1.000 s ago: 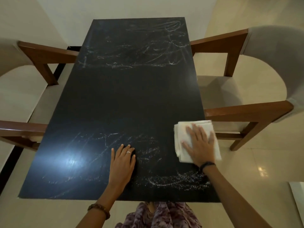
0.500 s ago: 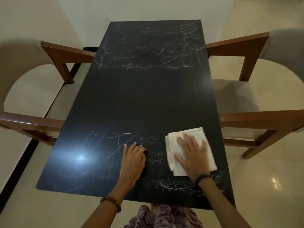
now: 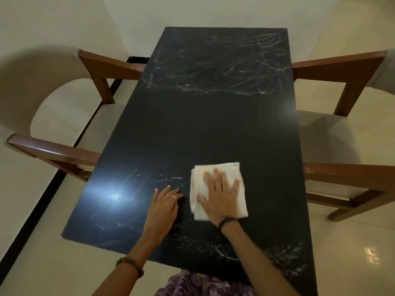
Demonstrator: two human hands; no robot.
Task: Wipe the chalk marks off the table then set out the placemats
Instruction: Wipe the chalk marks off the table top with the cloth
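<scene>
White chalk marks point(image 3: 215, 75) cover the far end of the black table point(image 3: 213, 129), with more scribbles along the near edge. A folded white cloth point(image 3: 220, 190) lies on the near half, right of centre. The right hand point(image 3: 221, 198) presses flat on it, fingers spread open, gripping nothing. The left hand point(image 3: 163, 208) rests palm down on the bare tabletop just left of the cloth, fingers straight and close together. Wooden chairs point(image 3: 350, 146) stand at both sides.
</scene>
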